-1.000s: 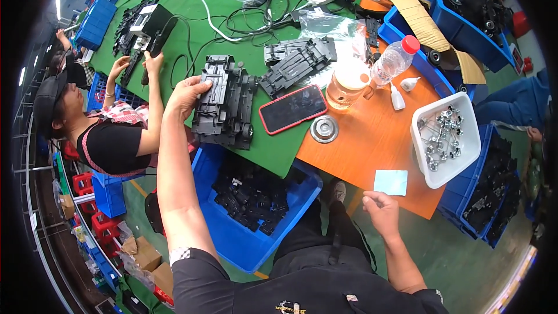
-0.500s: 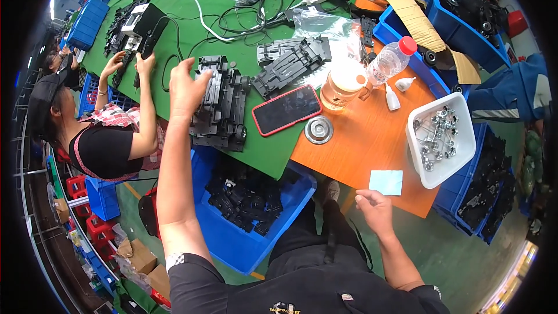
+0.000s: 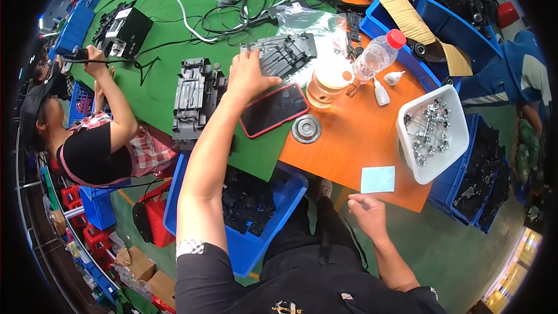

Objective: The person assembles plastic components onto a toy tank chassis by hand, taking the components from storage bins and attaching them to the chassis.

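Note:
My left hand (image 3: pixel 247 77) reaches across the green cloth to a pair of overlapping black plastic chassis plates (image 3: pixel 286 53). Its fingers meet the plates' left end, and the thumb is spread away from them above a red-cased phone (image 3: pixel 274 110). Left of my forearm lie more black chassis parts (image 3: pixel 195 99), side by side. My right hand (image 3: pixel 369 216) hovers by the orange table's front edge, just below a light blue paper square (image 3: pixel 378 179). Thumb and forefinger are pressed together there; anything between them is too small to make out.
A white tub (image 3: pixel 433 134) of small metal-ended wheel axles stands right. Near the middle are an amber-filled jug (image 3: pixel 328 84), a red-capped bottle (image 3: pixel 378 53) and a round metal lid (image 3: pixel 306 128). Below sits a blue bin (image 3: pixel 250 203) of black parts. A co-worker (image 3: pixel 93 145) sits left.
My left hand has moved right, from above the left chassis parts to the overlapping plates. The view has shifted slightly. The co-worker's hands have moved off the black box, raising a dark corded tool.

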Demonstrator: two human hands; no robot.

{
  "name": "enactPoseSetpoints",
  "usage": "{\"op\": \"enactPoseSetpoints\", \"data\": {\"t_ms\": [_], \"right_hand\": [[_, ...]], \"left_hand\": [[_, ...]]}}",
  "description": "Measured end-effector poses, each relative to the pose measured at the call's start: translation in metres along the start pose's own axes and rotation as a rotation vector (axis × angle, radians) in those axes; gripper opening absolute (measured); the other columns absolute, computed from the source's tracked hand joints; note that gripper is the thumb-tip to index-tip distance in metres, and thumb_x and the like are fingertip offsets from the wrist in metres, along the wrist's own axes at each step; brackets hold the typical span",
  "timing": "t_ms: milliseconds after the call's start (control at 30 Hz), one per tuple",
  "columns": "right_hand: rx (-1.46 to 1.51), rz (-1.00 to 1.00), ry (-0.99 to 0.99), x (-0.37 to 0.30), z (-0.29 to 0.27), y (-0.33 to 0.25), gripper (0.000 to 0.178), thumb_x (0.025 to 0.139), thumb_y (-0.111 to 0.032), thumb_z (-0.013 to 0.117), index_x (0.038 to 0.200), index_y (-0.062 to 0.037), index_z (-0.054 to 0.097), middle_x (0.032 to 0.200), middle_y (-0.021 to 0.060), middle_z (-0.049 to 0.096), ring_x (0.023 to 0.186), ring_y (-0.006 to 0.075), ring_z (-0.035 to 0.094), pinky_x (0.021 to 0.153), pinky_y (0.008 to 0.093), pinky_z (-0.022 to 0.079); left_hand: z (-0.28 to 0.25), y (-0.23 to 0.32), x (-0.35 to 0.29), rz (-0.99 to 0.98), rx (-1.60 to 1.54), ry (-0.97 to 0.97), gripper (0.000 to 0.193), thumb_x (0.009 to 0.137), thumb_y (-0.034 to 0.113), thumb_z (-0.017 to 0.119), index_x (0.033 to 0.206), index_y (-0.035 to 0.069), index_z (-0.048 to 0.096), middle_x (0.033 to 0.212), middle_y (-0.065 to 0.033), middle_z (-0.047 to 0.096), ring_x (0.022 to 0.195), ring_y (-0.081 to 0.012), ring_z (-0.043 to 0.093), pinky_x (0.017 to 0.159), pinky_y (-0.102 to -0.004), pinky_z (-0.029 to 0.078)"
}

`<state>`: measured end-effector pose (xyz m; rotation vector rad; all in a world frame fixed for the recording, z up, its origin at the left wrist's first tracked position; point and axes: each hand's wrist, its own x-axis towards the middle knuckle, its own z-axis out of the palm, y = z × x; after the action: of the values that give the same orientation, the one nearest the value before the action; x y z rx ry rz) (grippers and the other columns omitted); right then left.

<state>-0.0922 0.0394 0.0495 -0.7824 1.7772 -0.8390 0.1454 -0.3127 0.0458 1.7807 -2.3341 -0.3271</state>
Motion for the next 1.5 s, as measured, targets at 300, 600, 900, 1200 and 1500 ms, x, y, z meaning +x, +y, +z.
{"op": "enactPoseSetpoints", "data": {"t_ms": [300,600,900,1200,1500], "right_hand": [[0.008,0.019,0.010,-0.009,-0.009,-0.006,0.020,0.084,-0.011,0.064,0.097,0.0020,0.067,0.074,0.0056,0.066,0.066,0.0088,0.061,0.060,0.0233,0.049],[0.138,0.060,-0.074,-0.019,-0.019,-0.023,0.020,0.087,-0.013,0.064,0.098,0.0026,0.067,0.079,0.0050,0.066,0.065,0.0091,0.060,0.061,0.0238,0.049],[0.754,0.014,-0.560,-0.003,-0.019,-0.063,0.057,0.093,-0.023,0.057,0.137,0.0054,0.035,0.118,0.0155,0.056,0.098,0.0163,0.058,0.081,0.0303,0.051],[0.747,0.155,-0.574,-0.031,-0.016,-0.042,0.044,0.090,-0.015,0.061,0.125,0.0081,0.048,0.108,0.0101,0.063,0.094,0.0132,0.062,0.086,0.0276,0.050],[0.799,0.152,-0.502,-0.038,-0.022,-0.027,0.042,0.091,-0.014,0.059,0.125,0.0085,0.048,0.107,0.0119,0.064,0.093,0.0142,0.063,0.084,0.0279,0.052]], "left_hand": [[0.009,0.013,0.010,-0.011,0.059,0.067,0.067,0.056,0.036,0.081,0.107,-0.002,0.059,0.109,-0.0183,0.052,0.106,-0.0326,0.050,0.092,-0.0403,0.044],[-0.074,0.017,-0.084,0.135,-0.241,0.171,0.070,0.058,0.019,0.070,0.120,-0.005,0.051,0.111,-0.0238,0.050,0.107,-0.0378,0.049,0.096,-0.0392,0.042],[-0.108,0.089,-0.202,0.686,-0.161,-0.200,0.068,0.052,0.007,0.065,0.119,0.004,0.053,0.115,-0.0142,0.049,0.125,-0.0379,0.038,0.110,-0.0506,0.027],[-0.084,0.112,-0.266,0.499,-0.138,0.059,0.079,0.058,0.003,0.061,0.135,0.005,0.042,0.137,-0.0163,0.039,0.132,-0.0379,0.030,0.111,-0.0501,0.020],[-0.012,0.147,-0.331,-0.587,-1.790,0.015,0.066,0.082,0.015,0.068,0.136,-0.005,0.036,0.131,-0.0167,0.048,0.123,-0.0243,0.046,0.105,-0.0375,0.034]]}}
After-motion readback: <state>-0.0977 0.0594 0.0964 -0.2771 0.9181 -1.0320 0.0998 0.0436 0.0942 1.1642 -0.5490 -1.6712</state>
